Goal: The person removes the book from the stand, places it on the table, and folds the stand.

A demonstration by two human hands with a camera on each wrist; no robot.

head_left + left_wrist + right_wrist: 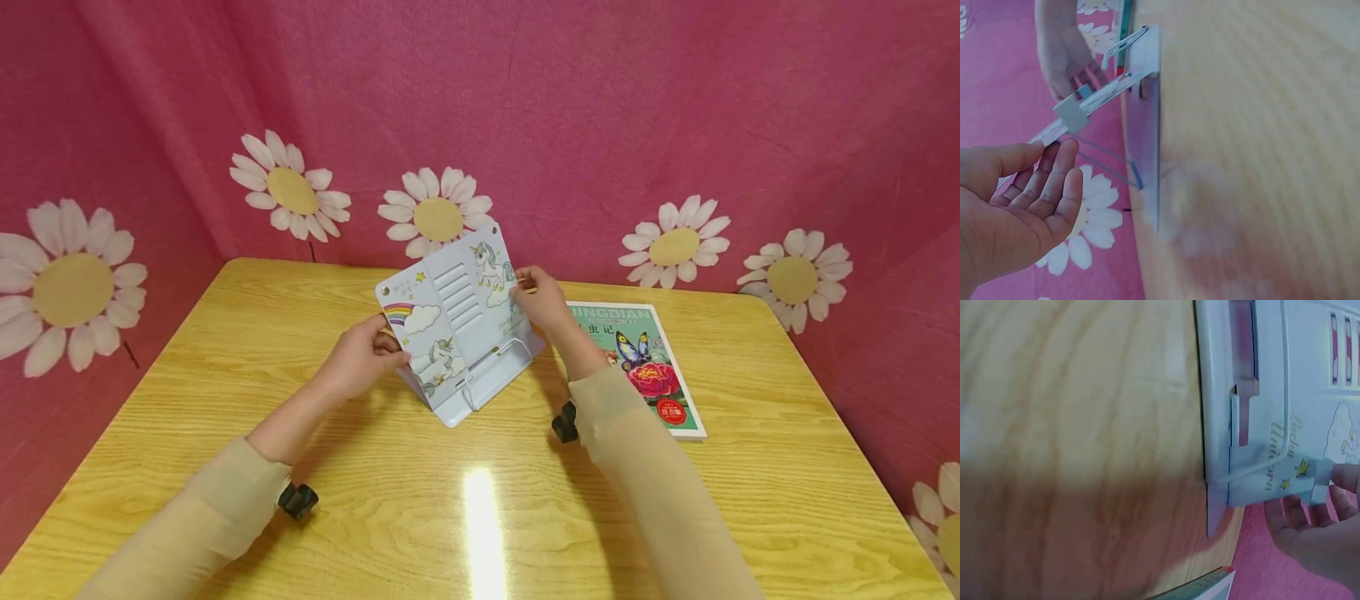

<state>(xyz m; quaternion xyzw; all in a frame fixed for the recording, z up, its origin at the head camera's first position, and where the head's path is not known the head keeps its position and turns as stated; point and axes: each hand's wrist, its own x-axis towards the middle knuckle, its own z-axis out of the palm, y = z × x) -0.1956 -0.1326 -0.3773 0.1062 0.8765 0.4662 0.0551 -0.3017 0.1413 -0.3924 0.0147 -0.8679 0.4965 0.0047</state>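
A white book stand (487, 325) with unicorn, cloud and rainbow prints sits turned at an angle near the table's far middle. Its slotted back panel leans, and wire page holders rise at its front lip. My left hand (360, 357) pinches the panel's left edge, thumb in front and fingers behind. On the opposite edge, my right hand (546, 302) grips the panel likewise. From the side, the left wrist view has the stand's base (1144, 131) flat on the table with a thin support wire behind the panel. Gold lettering and stars show on the stand (1316, 375) in the right wrist view.
A green-covered book (678, 387) with a butterfly and a red flower lies right of the stand, partly behind my right forearm. Beyond the wooden table (375, 500) hangs a pink cloth (525, 100) with daisies. A small black device (298, 501) is at each wrist.
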